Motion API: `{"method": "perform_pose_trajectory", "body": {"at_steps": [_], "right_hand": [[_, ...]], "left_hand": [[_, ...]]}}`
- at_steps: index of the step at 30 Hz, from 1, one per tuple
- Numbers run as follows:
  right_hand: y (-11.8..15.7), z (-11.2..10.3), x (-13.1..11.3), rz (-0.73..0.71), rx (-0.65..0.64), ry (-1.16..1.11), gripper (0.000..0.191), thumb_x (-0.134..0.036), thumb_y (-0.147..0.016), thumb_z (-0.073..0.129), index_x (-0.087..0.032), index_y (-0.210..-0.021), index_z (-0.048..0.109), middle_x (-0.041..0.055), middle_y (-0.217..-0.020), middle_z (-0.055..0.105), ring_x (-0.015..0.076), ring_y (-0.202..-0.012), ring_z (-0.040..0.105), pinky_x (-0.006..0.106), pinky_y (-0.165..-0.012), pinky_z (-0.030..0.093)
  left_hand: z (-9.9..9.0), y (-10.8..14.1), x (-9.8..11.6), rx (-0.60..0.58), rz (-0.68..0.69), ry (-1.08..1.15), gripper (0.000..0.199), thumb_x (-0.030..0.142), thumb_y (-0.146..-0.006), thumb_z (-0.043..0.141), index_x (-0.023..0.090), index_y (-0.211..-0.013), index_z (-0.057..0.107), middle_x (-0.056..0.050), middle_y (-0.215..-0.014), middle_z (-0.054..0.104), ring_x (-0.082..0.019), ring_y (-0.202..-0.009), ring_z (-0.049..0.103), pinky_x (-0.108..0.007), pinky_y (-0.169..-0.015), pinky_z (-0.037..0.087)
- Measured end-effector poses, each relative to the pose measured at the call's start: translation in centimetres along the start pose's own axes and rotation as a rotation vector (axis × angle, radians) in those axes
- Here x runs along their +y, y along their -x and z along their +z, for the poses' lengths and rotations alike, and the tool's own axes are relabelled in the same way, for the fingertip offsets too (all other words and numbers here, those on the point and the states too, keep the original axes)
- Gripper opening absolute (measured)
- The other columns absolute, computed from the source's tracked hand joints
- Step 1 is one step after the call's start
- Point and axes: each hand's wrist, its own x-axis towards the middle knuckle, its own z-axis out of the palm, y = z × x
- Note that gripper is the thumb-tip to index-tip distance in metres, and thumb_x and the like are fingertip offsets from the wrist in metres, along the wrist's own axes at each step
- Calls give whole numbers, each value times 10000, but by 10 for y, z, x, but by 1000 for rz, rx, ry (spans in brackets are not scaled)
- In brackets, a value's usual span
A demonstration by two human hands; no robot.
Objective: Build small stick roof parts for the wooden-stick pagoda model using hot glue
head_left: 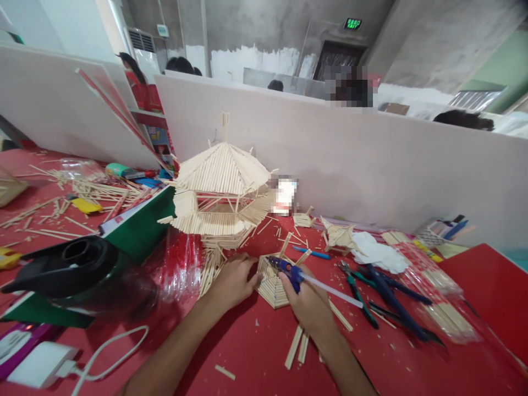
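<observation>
On the red table lies a small hexagonal panel of wooden sticks [274,296]. My left hand [236,281] is closed at its left edge, thumb and curled fingers against the sticks. My right hand [309,308] grips a blue hot glue gun [292,270], its nozzle low over the panel's upper part. A translucent glue stick [334,291] juts out of the gun's back. Behind my hands stands a pavilion model [225,192] made of wooden sticks, with a sloped roof. Loose sticks lie by my left hand and below my right wrist.
Pliers [357,294] and larger blue-handled cutters [398,302] lie to the right, near bagged sticks [447,316]. At left are a dark bottle [99,275], a white charger with cable [43,364] and scattered sticks [103,192]. A white partition [350,159] closes off the back.
</observation>
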Motion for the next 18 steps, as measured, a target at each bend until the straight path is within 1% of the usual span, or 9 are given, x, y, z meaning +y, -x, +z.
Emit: {"method": "perform_pose_trajectory", "body": {"at_steps": [4,7,10,13,14,15,16,18], "right_hand": [[0,-1,-3,-15,-18,-58,395,-488,-962,405,-202,-1053,661,84,-1034,713,255,-987,673,335,-850,494],[0,-2,-4,21,-29,-79,393,-489,-955,420,-199,-1069,660,89,-1043,716,264,-987,673,345,-847,496],[-1,-5,-3,19,-58,-155,388,-481,-960,418,-204,-1032,680,90,-1027,725,259,-989,671,338,-864,489],[-1,-8,-1,39,-29,-217,394,-488,-954,423,-197,-980,688,102,-1001,725,271,-987,662,342,-858,487],[-1,-10,0,32,-37,-243,391,-494,-946,436,-196,-958,690,103,-989,724,276,-986,659,346,-855,486],[0,-10,1,19,-65,-285,394,-504,-938,449,-195,-921,693,100,-948,724,276,-960,660,345,-840,490],[2,-11,3,20,-104,-345,412,-525,-930,458,-190,-871,691,91,-863,718,267,-888,666,339,-794,499],[5,-12,8,88,-177,-521,489,-609,-901,469,-175,-794,668,49,-642,644,221,-656,632,305,-623,490]], "left_hand": [[-2,0,0,11,-6,0,366,370,-919,529,153,-1194,636,-142,-1122,686,-299,-1054,643,-390,-909,476],[-5,1,-1,21,0,-5,270,306,-927,507,163,-1119,633,-126,-1063,699,-284,-1014,652,-372,-868,473],[-11,2,-2,34,23,-31,187,209,-932,458,167,-1014,621,-118,-988,701,-267,-960,660,-351,-822,460],[-15,2,-3,34,11,-66,179,155,-924,431,173,-937,608,-112,-920,703,-255,-893,670,-330,-766,445],[-16,1,-3,31,-1,-81,178,153,-921,433,176,-920,609,-110,-905,704,-254,-873,673,-326,-754,441],[-16,1,-4,28,-13,-98,179,159,-919,437,179,-910,614,-110,-895,707,-256,-858,676,-325,-746,438],[-17,1,-4,22,-25,-118,181,172,-920,440,180,-902,620,-112,-885,710,-260,-844,680,-326,-740,438],[-19,1,-5,0,-50,-171,198,216,-928,442,182,-884,632,-117,-855,714,-273,-807,686,-334,-719,440]]}}
